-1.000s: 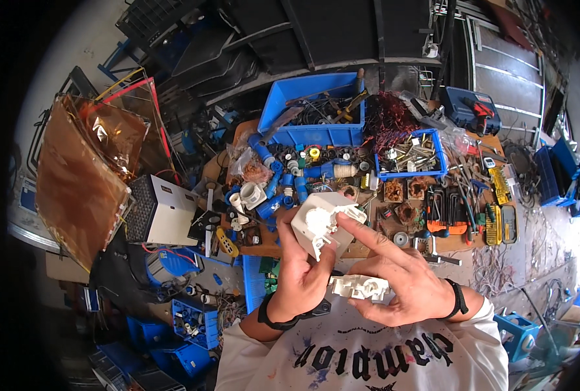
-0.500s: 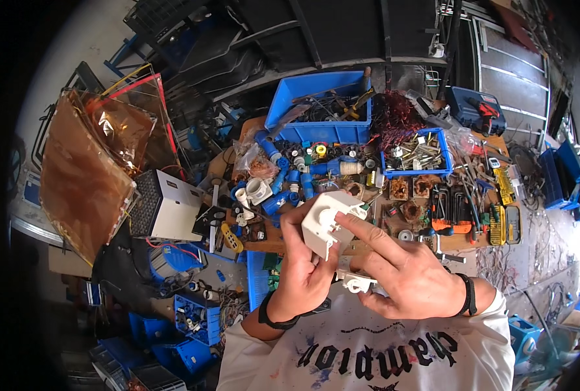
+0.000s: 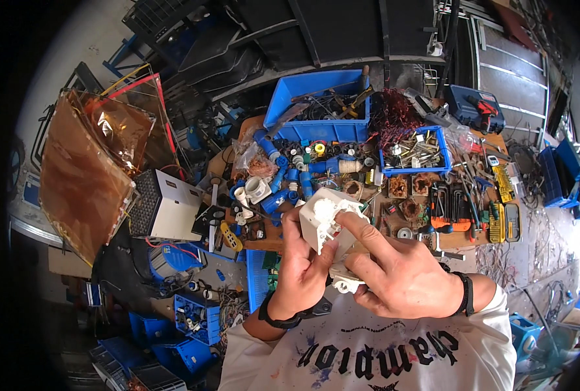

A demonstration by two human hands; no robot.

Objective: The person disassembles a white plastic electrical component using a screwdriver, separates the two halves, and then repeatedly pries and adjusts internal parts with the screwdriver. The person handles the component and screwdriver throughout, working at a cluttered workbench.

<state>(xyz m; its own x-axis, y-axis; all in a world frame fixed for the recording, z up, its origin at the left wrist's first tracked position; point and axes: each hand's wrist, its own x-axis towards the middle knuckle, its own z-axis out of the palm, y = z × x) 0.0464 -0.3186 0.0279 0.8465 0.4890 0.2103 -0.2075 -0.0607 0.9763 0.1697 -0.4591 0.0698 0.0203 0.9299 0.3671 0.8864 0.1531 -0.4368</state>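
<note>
The white housing point(image 3: 321, 212) is a hollow, box-like plastic part with flat outer walls, a rounded, brightly lit bulge on the side facing up, and small ribs and tabs jutting along its edge. It is tilted, and fine detail washes out in the glare. The second, much smaller white piece point(image 3: 347, 285) has an irregular outline with what looks like a small round opening at its lower end; the rest is hidden by fingers.

Both parts are held up in front of the person's chest, above the near edge of the worktop point(image 3: 272, 242). The left hand point(image 3: 298, 260) grasps the housing from its left and lower side, fingers behind the left wall and thumb pressed near the lower edge. The right hand point(image 3: 401, 277) reaches in from the right: its index finger extends onto the housing's ribbed edge, while the thumb and curled fingers below pinch the smaller piece. That piece sits just beneath the housing, between the two hands; whether the two parts touch cannot be told.

Beyond the housing lie blue pipe fittings point(image 3: 306, 186) and a blue crate point(image 3: 319, 132).
</note>
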